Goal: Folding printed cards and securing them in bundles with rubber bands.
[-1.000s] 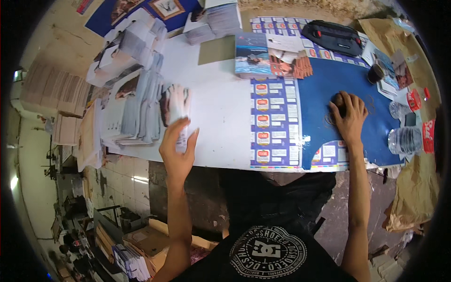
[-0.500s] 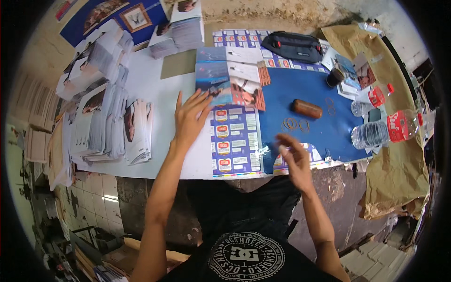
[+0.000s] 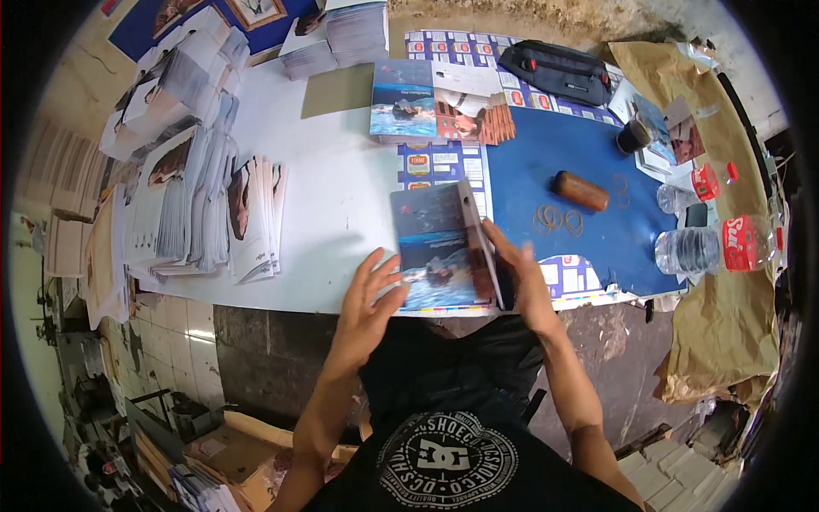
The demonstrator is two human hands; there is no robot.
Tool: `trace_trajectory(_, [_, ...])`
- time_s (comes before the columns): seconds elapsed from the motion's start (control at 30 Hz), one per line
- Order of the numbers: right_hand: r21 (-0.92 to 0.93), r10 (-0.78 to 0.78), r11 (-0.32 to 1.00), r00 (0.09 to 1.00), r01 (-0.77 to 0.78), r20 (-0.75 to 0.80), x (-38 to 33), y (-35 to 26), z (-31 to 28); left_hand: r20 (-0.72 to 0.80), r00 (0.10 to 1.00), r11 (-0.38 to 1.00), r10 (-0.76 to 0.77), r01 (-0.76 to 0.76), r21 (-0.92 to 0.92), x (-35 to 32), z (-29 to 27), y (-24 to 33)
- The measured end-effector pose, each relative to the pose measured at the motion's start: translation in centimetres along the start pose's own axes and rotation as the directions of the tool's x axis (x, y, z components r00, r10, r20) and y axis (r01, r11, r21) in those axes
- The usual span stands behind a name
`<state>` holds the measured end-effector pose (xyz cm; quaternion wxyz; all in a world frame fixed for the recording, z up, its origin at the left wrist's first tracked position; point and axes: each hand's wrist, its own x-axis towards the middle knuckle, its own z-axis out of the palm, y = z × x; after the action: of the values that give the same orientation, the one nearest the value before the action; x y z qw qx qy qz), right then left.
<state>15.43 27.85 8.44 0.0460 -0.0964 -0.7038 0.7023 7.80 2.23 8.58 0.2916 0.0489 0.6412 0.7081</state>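
A folded sheet (image 3: 437, 247) with blue sea pictures lies at the table's front edge. Its right part stands tilted up. My left hand (image 3: 365, 311) is beside its lower left edge, fingers apart, with nothing gripped. Against the raised right side rests my right hand (image 3: 527, 286), its fingers stretched out and slightly blurred at the thumb. Beyond the sheet is a stack of similar printed sheets (image 3: 403, 98), fanned out to the right with brick-red pictures. A purple printed sheet (image 3: 444, 166) lies beneath both.
Tall piles of booklets (image 3: 175, 205) fill the left, with more stacks (image 3: 357, 38) at the back. On the blue right side lie a brown cylinder (image 3: 582, 191), rubber bands (image 3: 559, 222), a dark cup (image 3: 633, 136), bottles (image 3: 712, 245) and a black bag (image 3: 556, 72).
A sea-picture sheet now lies at the front edge, apart from the stack. My left hand has come nearer from the stack, and my right hand has moved onto the sheet's right side.
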Motion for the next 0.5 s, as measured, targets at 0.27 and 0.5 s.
trace_trajectory(0.27, [-0.878, -0.34, 0.364, 0.922, 0.312, 0.186, 1.7, 2.0, 3.2, -0.068, 0.998, 0.991, -0.017, 0.008, -0.136, 0.6, 3.3, 0.8])
trace_trajectory(0.5, [-0.905, -0.317, 0.286, 0.922, 0.316, 0.222, 1.4, 2.5, 3.0, -0.037, 0.999, 0.985, -0.028, 0.021, -0.17, 0.7, 3.3, 0.5])
